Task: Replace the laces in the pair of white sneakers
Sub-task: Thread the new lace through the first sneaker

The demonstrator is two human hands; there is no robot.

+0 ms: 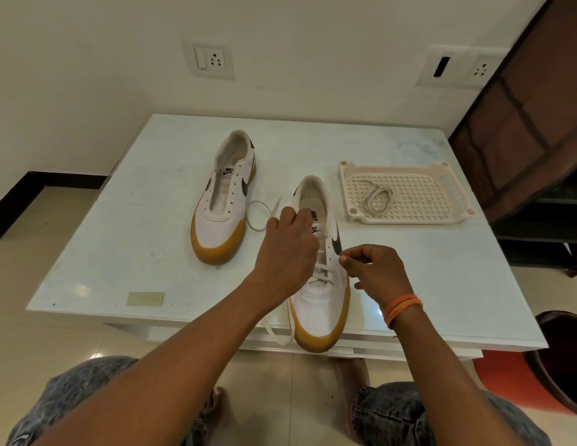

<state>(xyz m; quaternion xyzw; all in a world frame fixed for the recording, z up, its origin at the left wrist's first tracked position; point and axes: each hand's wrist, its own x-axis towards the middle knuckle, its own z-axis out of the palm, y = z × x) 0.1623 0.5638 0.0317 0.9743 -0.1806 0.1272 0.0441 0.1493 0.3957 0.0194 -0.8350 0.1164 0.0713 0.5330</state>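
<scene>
Two white sneakers with tan soles stand on the white table. The far left sneaker has no lace in its eyelets. The near sneaker is laced through its lowest eyelets. My left hand rests over its tongue and pinches one end of the white lace, which loops out toward the other shoe. My right hand pinches the lace at the shoe's right eyelet row. The lace's other stretch hangs over the table's front edge.
A cream perforated tray at the right of the table holds a coiled lace. A piece of tape sticks near the front left. A dark wooden shelf stands at the right, an orange stool below it. My knees are under the table's front edge.
</scene>
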